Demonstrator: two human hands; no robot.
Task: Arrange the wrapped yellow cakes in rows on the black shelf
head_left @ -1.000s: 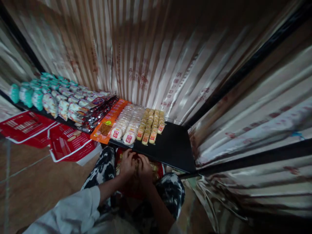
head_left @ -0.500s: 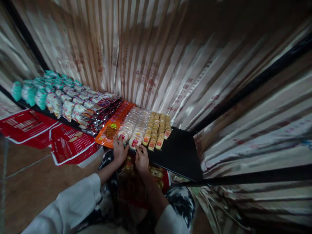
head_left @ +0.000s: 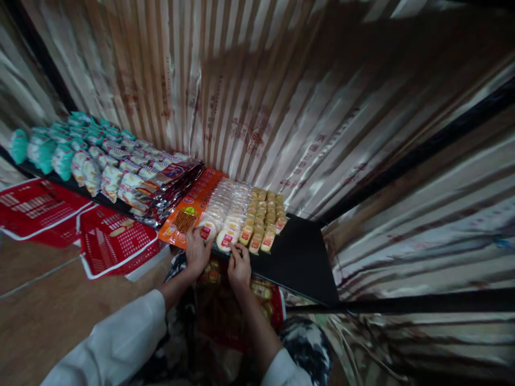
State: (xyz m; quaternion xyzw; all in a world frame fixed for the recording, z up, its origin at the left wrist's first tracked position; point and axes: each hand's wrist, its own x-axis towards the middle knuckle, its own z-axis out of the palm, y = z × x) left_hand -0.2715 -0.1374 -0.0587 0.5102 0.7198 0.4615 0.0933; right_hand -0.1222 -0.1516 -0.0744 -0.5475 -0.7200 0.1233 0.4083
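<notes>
Reaching to the near edge of a black shelf (head_left: 298,262), both bare hands met the front of two rows of clear-wrapped white rounds (head_left: 225,239). The left hand (head_left: 197,251) had its fingertips at the foremost round of the left row, with its thumb spread away from them toward the right row; whether those fingers pinched the wrapper could not be told. The right hand (head_left: 240,265), fingers curled, was at the near end of the right row, and its grip could not be made out either. The rounds lay on the shelf in overlapping lines running back toward the striped sheeting (head_left: 257,96), between a flat orange packet (head_left: 183,219) on the left and rows of small yellow packets (head_left: 256,242) on the right. Farther left along the shelf lay white printed packets (head_left: 111,182) and, at the far end, teal packets (head_left: 41,153). Below the shelf, between knees in black-and-white patterned trousers (head_left: 308,343), a red container (head_left: 278,306) held golden packets (head_left: 260,290), partly hidden by the right forearm. Two red baskets (head_left: 108,238) stood at the left, above the brown floor (head_left: 52,316).
</notes>
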